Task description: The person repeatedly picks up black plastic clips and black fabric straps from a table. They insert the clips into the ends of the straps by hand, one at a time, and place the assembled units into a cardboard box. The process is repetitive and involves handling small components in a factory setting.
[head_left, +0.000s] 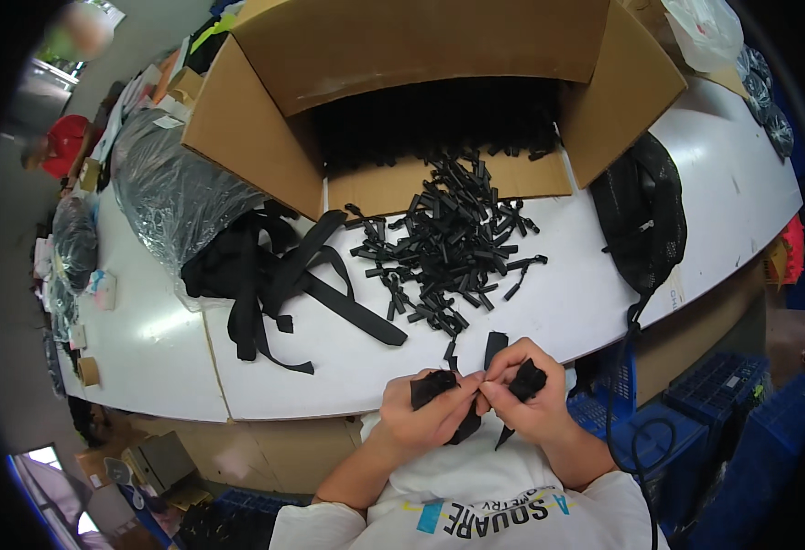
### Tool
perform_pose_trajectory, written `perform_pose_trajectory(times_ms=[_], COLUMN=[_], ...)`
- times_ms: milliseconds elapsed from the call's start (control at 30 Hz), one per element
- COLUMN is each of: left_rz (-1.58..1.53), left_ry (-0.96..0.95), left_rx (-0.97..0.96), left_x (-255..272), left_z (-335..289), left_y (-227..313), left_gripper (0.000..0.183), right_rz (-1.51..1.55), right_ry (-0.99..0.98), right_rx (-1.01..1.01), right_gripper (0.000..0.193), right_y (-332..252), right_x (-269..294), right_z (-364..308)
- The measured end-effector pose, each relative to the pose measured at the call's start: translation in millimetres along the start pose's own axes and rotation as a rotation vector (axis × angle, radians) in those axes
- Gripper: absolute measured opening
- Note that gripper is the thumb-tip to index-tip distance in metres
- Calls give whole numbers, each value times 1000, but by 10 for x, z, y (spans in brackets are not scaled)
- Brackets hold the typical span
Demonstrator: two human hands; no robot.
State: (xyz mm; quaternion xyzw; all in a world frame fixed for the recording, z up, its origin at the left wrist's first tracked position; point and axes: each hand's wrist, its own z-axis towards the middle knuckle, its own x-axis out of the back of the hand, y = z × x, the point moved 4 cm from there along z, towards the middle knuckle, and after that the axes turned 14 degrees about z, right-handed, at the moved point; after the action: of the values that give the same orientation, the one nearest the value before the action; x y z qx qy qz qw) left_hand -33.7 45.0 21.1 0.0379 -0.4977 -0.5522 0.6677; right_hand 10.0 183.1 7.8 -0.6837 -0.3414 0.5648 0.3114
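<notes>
From the head view, the left hand [425, 414] and right hand [523, 394] meet just off the near edge of the table [146, 339], each grip closed on the same black strap piece [434, 387], its ends sticking up past the fingers. It looks limp, so a slack pinch could let it slide into the lap. Beyond the grip lies a pile of black strap pieces [448, 252], then an open cardboard box [421, 92]; loose black webbing [279, 275] lies to the left, a mesh bag [645, 215] to the right. Nothing blocks the hands.

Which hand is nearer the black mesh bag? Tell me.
Right. The right hand is below the mesh bag, left of its dangling cord; the left hand is farther left.
</notes>
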Motion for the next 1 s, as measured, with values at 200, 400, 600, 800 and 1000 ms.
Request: perform_pose_trajectory(times_ms=[200,400,600,800,1000], left_rz=[-66,-88,141,-9,-288], left_ry=[-38,-25,2,129,-211], left_rx=[40,114,11,49,165], left_x=[22,81,-21,36,3], left_z=[-26,-106,-159,-5,2], left_y=[-3,-61,-20,77,-69], left_gripper=[27,32,20,5,14], right_rz=[12,-25,-124,-218,-91], right_ry=[-51,-142,-188,-134,-145], right_rx=[-51,-68,163,148,150], right_gripper=[14,14,17,22,21], right_y=[-5,-2,-97,3,-136], right_x=[-16,-106,37,221,157], right_z=[-15,42,34,161,171])
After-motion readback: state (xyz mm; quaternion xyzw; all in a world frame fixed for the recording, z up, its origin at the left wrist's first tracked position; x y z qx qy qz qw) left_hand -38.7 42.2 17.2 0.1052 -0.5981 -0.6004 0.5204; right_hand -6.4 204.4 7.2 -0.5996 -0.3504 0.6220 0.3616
